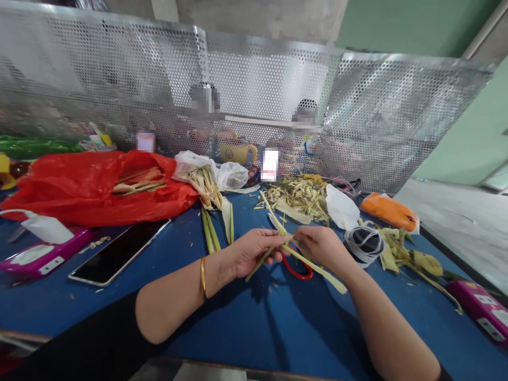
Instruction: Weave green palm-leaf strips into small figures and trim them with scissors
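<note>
presently, left hand point(260, 248): is reaching in from the left, its fingers closing around the husk strips point(311, 267) with thumb and forefinger pinching near the crossing.

right hand point(323, 248): is coming in from the opposite side, fingers curling inward and tips meeting at the crossing. what lies between these tips is too small to tell; whether they are gripping it cannot be told.

husk strips, position: are hanging above the table point(238, 338), between the hands, with the left hand supporting them.

husk strips, long axis: is running diagonally, one pale end pointing away and leftward, another slanting near and rightward beneath the right hand. a darker end is hanging below the left palm.

crossing, nearer hand: is sitting right at the left thumb tip, the right fingertips meeting it from the right.

scissors point(298, 274): are lying under the strips, red handles nearer the person, blades pointing away.

cord coil point(364, 246): is resting just to the right of the right wrist.

scrap pile point(301, 198): is spreading beyond the hands.

husk bundle point(204, 182): is lying farther left, beside the red bag point(91, 180).
</note>
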`<state>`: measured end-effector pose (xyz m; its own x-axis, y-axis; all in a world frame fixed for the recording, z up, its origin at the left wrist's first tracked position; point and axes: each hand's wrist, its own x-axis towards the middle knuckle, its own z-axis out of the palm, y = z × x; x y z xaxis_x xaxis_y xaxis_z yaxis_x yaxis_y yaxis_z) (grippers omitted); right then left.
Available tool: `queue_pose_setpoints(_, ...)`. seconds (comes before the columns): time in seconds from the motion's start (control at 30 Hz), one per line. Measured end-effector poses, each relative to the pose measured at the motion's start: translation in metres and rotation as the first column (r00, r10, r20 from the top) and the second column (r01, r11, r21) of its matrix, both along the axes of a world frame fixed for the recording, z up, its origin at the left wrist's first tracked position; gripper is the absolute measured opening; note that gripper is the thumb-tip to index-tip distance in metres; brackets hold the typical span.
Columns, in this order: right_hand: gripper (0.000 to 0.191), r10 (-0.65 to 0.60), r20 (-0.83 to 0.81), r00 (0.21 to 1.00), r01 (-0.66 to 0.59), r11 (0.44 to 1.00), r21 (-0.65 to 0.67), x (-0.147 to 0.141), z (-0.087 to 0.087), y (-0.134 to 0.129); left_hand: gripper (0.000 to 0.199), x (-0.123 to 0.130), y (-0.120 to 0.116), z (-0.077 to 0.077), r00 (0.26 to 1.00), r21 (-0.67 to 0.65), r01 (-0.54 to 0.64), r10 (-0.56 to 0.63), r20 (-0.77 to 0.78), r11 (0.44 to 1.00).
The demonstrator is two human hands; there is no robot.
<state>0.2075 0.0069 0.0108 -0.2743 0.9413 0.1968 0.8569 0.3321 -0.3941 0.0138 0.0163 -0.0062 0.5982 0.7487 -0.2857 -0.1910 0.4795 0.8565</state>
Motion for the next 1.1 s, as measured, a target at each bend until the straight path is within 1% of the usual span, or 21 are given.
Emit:
queue_pose_setpoints(0.03,0.025,-0.013,-0.062,0.998,0.016,0.999,0.044,0.001,0.001,0.001,0.016,0.000,0.000,0.001,1.000,-0.019,-0.029,0.029,-0.003,0.999)
queue_pose_setpoints(0.07,0.024,-0.029,-0.139,0.990,0.047,0.991,0.125,0.003,0.003,0.000,0.017,0.000,0.000,0.002,0.998,-0.033,-0.063,0.063,-0.004,0.997)
queue_pose_setpoints(0.1,0.023,-0.044,-0.225,0.973,0.097,0.968,0.233,0.004,0.006,-0.002,0.018,0.000,0.000,0.003,0.996,-0.043,-0.094,0.094,-0.002,0.995)
queue_pose_setpoints(0.13,0.021,-0.050,-0.303,0.952,0.161,0.922,0.351,0.004,0.010,-0.006,0.019,0.000,0.000,0.004,0.992,-0.047,-0.124,0.125,0.005,0.991)
queue_pose_setpoints(0.17,0.019,-0.040,-0.371,0.928,0.222,0.859,0.461,0.004,0.014,-0.011,0.019,0.000,0.001,0.005,0.988,-0.052,-0.151,0.152,0.013,0.987)
queue_pose_setpoints(0.2,0.017,-0.021,-0.398,0.917,0.260,0.788,0.558,0.003,0.019,-0.017,0.020,0.000,0.001,0.006,0.984,-0.062,-0.173,0.174,0.025,0.983)
queue_pose_setpoints(0.23,0.015,0.011,-0.371,0.929,0.252,0.716,0.651,0.002,0.023,-0.024,0.022,-0.001,0.002,0.007,0.981,-0.077,-0.189,0.192,0.037,0.979)
queue_pose_setpoints(0.27,0.013,0.059,-0.315,0.947,0.206,0.639,0.741,-0.001,0.026,-0.031,0.024,-0.001,0.003,0.007,0.978,-0.093,-0.199,0.204,0.050,0.975)
queue_pose_setpoints(0.3,0.014,0.110,-0.216,0.970,0.117,0.569,0.814,-0.004,0.028,-0.037,0.026,-0.001,0.003,0.007,0.975,-0.109,-0.205,0.213,0.065,0.973)
queue_pose_setpoints(0.33,0.016,0.143,-0.078,0.987,-0.009,0.527,0.850,-0.009,0.028,-0.041,0.026,-0.001,0.004,0.007,0.972,-0.124,-0.207,0.218,0.083,0.970)
queue_pose_setpoints(0.37,0.017,0.161,0.068,0.985,-0.143,0.520,0.842,-0.014,0.027,-0.044,0.026,0.000,0.005,0.006,0.969,-0.136,-0.209,0.223,0.105,0.969)
queue_pose_setpoints(0.4,0.018,0.176,0.206,0.963,-0.270,0.543,0.795,-0.019,0.024,-0.044,0.024,0.000,0.005,0.005,0.964,-0.143,-0.213,0.232,0.128,0.967)
queue_pose_setpoints(0.43,0.019,0.188,0.321,0.928,-0.368,0.596,0.714,-0.024,0.020,-0.042,0.021,0.001,0.005,0.004,0.958,-0.139,-0.224,0.244,0.152,0.965)
queue_pose_setpoints(0.47,0.022,0.200,0.411,0.889,-0.433,0.654,0.620,-0.029,0.015,-0.039,0.016,0.001,0.005,0.003,0.950,-0.125,-0.235,0.255,0.178,0.964)
queue_pose_setpoints(0.5,0.023,0.211,0.473,0.855,-0.471,0.698,0.540,-0.034,0.010,-0.035,0.011,0.002,0.004,0.002,0.943,-0.104,-0.249,0.265,0.201,0.963)
queue_pose_setpoints(0.57,0.021,0.202,0.548,0.811,-0.494,0.739,0.458,-0.040,0.000,-0.027,0.005,0.004,0.002,0.001,0.938,-0.060,-0.255,0.262,0.228,0.965)
queue_pose_setpoints(0.6,0.019,0.189,0.565,0.803,-0.489,0.751,0.444,-0.042,-0.004,-0.024,0.009,0.005,0.001,0.001,0.941,-0.045,-0.242,0.246,0.235,0.969)
queue_pose_setpoints(0.67,0.016,0.168,0.570,0.804,-0.474,0.759,0.446,-0.043,-0.010,-0.022,0.015,0.005,-0.001,0.001,0.952,-0.033,-0.200,0.203,0.231,0.979)
queue_pose_setpoints(0.73,0.016,0.185,0.537,0.823,-0.471,0.752,0.462,-0.043,-0.012,-0.023,0.019,0.005,-0.002,0.000,0.961,-0.021,-0.175,0.175,0.214,0.984)
queue_pose_setpoints(0.9,0.026,0.311,0.404,0.860,-0.494,0.705,0.509,-0.045,-0.012,-0.028,0.023,0.003,0.001,-0.004,0.971,0.011,-0.193,0.190,0.145,0.981)
queue_pose_setpoints(1.1,0.027,0.430,0.337,0.837,-0.547,0.662,0.512,-0.050,-0.014,-0.036,0.026,0.003,-0.002,0.002,0.980,0.024,-0.171,0.168,0.107,0.985)
